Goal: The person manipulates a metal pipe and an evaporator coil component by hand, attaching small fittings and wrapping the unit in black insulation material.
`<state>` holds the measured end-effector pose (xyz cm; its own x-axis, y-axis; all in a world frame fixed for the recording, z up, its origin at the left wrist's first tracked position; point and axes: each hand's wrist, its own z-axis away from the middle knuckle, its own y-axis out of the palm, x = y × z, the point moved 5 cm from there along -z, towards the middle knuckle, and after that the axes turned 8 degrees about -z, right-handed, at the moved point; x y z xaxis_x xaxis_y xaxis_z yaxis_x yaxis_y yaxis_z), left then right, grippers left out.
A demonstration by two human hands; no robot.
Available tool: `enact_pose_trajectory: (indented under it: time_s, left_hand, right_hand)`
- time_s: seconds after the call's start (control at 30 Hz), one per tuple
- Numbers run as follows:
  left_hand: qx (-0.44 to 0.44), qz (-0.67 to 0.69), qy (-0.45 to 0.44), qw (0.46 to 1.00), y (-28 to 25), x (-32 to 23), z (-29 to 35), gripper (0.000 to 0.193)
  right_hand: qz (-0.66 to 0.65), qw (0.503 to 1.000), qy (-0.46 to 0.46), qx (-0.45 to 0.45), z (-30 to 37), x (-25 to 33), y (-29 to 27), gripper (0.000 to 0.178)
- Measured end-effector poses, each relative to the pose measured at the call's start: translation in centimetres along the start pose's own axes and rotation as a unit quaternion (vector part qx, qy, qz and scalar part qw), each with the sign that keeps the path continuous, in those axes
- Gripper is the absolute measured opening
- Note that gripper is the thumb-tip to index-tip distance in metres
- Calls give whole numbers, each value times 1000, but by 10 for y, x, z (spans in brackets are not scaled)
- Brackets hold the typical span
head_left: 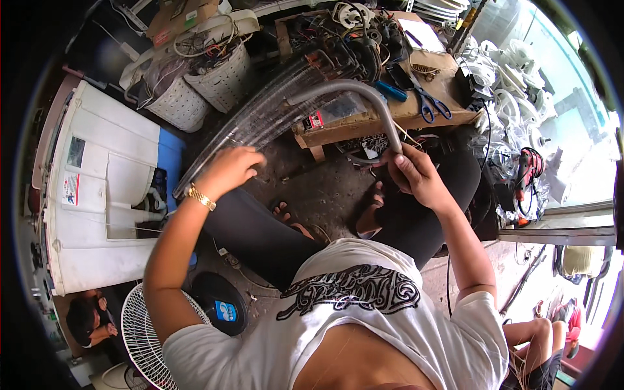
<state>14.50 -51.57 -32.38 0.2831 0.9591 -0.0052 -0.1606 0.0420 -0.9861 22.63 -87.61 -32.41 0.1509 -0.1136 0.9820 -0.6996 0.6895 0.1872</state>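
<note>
My right hand [411,170] is closed round the lower end of a grey hose [370,96]. The hose arches up and to the left, over the near edge of a wooden bench. On the left, my left hand [233,168] is beside a long bundle in clear plastic [250,117], thumb and fingers slightly apart with nothing seen between them. Whether it touches the plastic I cannot tell. The bundle slants from near my left wrist up toward the bench, and its contents are hard to make out.
On the wooden bench [383,121] lie blue-handled scissors [432,107], a blue tool [390,91] and jumbled parts. White appliance housing [91,195] stands at left, near perforated baskets [224,78]. A white fan guard [146,322] is by my left elbow. Bagged white parts [513,97] crowd the right.
</note>
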Motion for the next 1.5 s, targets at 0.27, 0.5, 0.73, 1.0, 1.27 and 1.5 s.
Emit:
enact_pose_trajectory:
  time_s: [0.27, 0.5, 0.73, 1.0, 1.27, 1.5]
  left_hand:
    - [-454, -42, 37, 889, -91, -98, -16, 71]
    - [-353, 248, 96, 897, -65, -87, -58, 30]
    - [287, 742, 176, 580, -69, -96, -59, 40]
    - [-305, 284, 233, 879, -101, -100, -81, 30]
    - [-181, 313, 51, 931, -67, -102, -82, 20]
    - [352, 835, 157, 392, -53, -137, -41, 48]
  right_hand:
    - [70, 997, 25, 0, -12, -14, 34, 26]
    - [370, 922, -92, -62, -8, 19, 23, 23]
    - [199, 980, -2, 4, 16, 26, 17, 30]
    - [-135, 979, 151, 20, 32, 3, 23, 33]
    - [114, 990, 50, -68, 18, 4, -9, 31]
    - [278, 959, -30, 47, 6, 42, -27, 39]
